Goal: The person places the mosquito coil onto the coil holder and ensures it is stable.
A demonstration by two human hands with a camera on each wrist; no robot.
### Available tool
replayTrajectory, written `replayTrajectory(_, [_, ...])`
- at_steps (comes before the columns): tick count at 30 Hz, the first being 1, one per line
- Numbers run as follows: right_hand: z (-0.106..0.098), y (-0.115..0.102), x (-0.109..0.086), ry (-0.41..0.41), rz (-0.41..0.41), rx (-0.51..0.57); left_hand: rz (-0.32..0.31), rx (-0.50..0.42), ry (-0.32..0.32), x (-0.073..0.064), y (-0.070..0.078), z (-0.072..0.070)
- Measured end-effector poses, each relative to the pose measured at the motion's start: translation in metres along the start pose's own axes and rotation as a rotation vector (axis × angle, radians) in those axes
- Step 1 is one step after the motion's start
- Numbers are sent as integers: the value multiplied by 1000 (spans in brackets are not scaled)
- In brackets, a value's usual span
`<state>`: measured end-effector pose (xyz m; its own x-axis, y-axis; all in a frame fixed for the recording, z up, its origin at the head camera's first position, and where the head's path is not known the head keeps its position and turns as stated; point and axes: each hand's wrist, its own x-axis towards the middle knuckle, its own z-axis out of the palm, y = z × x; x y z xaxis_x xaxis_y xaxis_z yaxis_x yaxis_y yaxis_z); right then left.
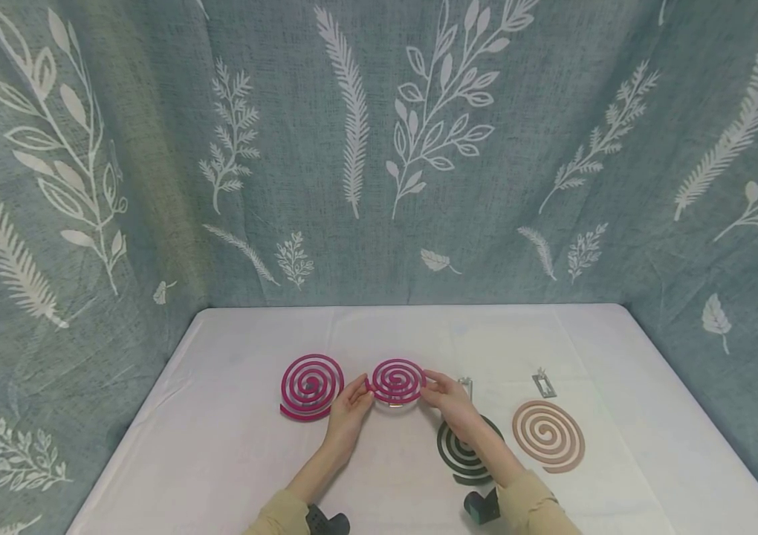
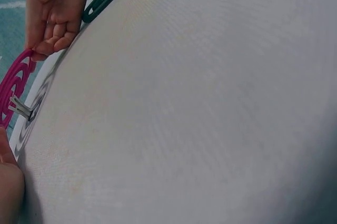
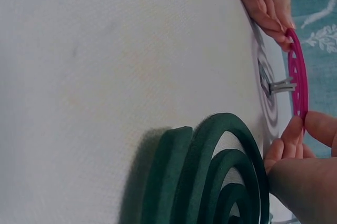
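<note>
Both hands hold a magenta mosquito coil (image 1: 397, 380) by opposite edges, raised above the white table. My left hand (image 1: 348, 410) pinches its left rim between thumb and fingers. On the opposite rim, my right hand (image 1: 454, 407) pinches it likewise, with the other fingers loosely curled in the right wrist view. Under the coil's middle, a small metal coil stand (image 3: 281, 85) shows in both wrist views, upright below the coil. A second magenta coil (image 1: 312, 385) sits just left of the left hand.
Beneath the right forearm lies a dark green coil (image 1: 466, 481), partly hidden. A brown coil (image 1: 548, 437) lies further right, with a metal stand (image 1: 543, 383) behind it. Another metal stand (image 1: 467, 384) shows beside the right hand. Patterned curtain (image 1: 379, 148) encloses the white table (image 1: 653, 446).
</note>
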<state>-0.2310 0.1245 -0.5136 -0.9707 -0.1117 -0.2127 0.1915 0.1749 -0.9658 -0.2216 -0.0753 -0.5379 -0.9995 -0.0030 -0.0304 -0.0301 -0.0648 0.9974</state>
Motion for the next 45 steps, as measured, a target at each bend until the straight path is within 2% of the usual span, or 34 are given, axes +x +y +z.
replayTrajectory(7, [0, 1, 3, 12, 8, 11, -6, 13, 0, 0, 0, 0])
replayTrajectory(14, [0, 0, 2, 10, 13, -4, 22, 16, -5, 0, 0, 0])
replayTrajectory(20, [0, 1, 3, 10, 19, -1, 4, -1, -17, 0, 2, -2])
replayTrajectory(33, [1, 2, 4, -8, 12, 44, -25, 60, -45, 2, 4, -5])
replayTrajectory(45, [0, 1, 5, 0, 25, 48, -30, 39, -67, 3, 6, -5])
